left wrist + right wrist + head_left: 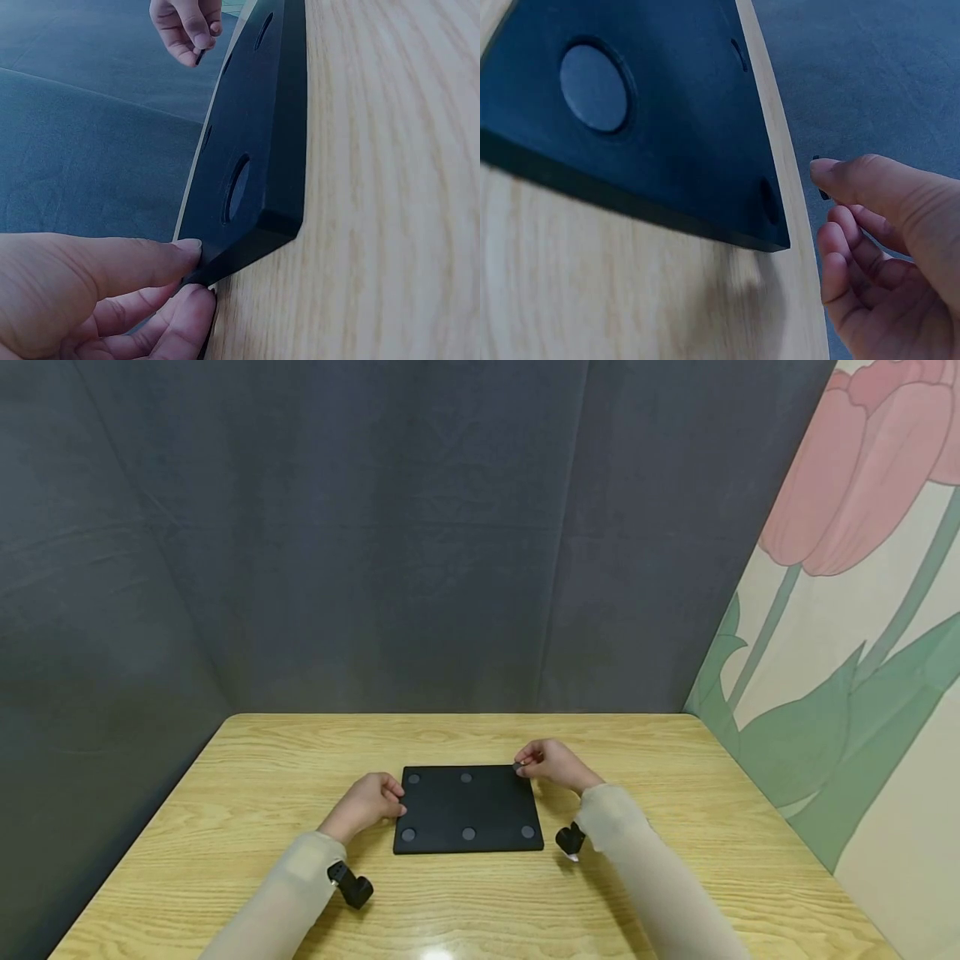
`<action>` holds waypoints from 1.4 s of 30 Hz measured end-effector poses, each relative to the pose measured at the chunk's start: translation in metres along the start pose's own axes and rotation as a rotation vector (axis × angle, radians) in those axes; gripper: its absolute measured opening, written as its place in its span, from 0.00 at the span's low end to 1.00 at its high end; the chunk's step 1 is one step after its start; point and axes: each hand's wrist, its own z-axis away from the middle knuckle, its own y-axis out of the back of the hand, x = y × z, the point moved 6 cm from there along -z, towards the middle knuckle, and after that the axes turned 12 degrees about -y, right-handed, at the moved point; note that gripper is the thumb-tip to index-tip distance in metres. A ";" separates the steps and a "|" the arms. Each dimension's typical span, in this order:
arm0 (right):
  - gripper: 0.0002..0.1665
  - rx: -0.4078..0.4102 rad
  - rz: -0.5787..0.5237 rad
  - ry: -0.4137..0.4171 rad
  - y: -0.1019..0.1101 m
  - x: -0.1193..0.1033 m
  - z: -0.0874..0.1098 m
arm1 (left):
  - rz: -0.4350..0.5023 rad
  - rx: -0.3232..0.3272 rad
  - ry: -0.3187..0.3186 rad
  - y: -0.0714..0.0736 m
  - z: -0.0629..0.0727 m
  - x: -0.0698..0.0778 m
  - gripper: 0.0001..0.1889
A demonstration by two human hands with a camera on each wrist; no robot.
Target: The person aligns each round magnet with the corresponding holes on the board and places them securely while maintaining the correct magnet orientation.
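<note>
A black rectangular board (471, 810) with round recesses lies flat on the table. Several dark grey discs sit in it, one near the front right corner (594, 88). My left hand (369, 803) grips the board's left edge, its thumb (161, 262) on the edge and the other fingers curled beside it. Above the far right corner, my right hand (553, 763) pinches a small thin dark disc (823, 193) between thumb and forefinger. Just below that hand, the corner recess (769, 201) shows as a dark hollow.
The wood-grain table (300, 743) extends around the board on all sides. A dark grey curtain (390, 543) hangs behind its far edge. To the right stands a wall painted with pink tulips (840, 468). Small black cameras (349, 885) are strapped at both wrists.
</note>
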 end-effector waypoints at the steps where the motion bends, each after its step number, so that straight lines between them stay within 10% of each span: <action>1: 0.10 0.001 0.001 -0.001 0.000 0.000 -0.001 | -0.001 0.000 -0.001 0.000 0.000 0.000 0.11; 42: 0.10 -0.035 -0.059 -0.091 -0.012 0.015 -0.008 | -0.001 -0.008 0.008 0.001 0.001 0.001 0.11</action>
